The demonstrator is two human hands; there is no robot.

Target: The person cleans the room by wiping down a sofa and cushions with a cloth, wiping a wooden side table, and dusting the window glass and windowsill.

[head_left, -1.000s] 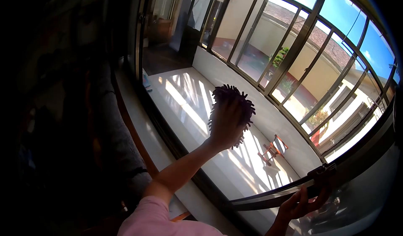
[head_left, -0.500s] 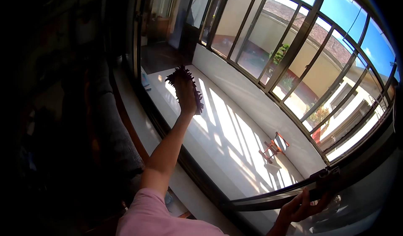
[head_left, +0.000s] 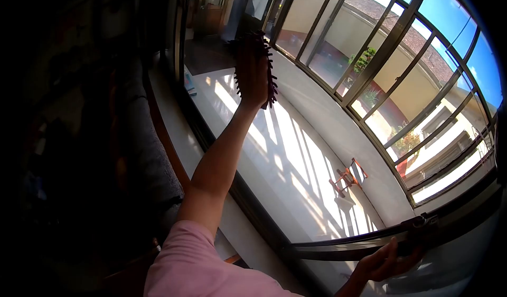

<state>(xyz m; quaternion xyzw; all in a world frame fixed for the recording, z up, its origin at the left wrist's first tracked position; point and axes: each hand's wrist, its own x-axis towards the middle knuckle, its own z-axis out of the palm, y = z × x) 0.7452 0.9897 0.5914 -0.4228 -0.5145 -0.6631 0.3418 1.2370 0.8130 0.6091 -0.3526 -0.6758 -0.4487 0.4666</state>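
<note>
My left hand [head_left: 252, 80] is raised at the end of an outstretched arm, holding a dark purple chenille cleaning mitt [head_left: 270, 85] with stubby tufts round its edge. The palm presses along the mitt, which appears to be against the window glass; exact contact is hard to see. At lower right, my right hand [head_left: 377, 265] grips the dark window frame [head_left: 338, 253], near a dark latch [head_left: 422, 220]. Shadow hides some of its fingertips.
Beyond the glass, a sunlit pale floor [head_left: 296, 191] bears a small orange-brown folding stand [head_left: 348, 178]. Barred windows [head_left: 380, 70] line the far side. A dark padded sofa back [head_left: 145, 149] and a narrow sill [head_left: 177, 122] run along the left. A blue-and-white item [head_left: 189, 83] lies farther back.
My left hand has moved up and slightly right with the cleaning mitt. My right hand stays at the window frame, and the view has shifted a little.
</note>
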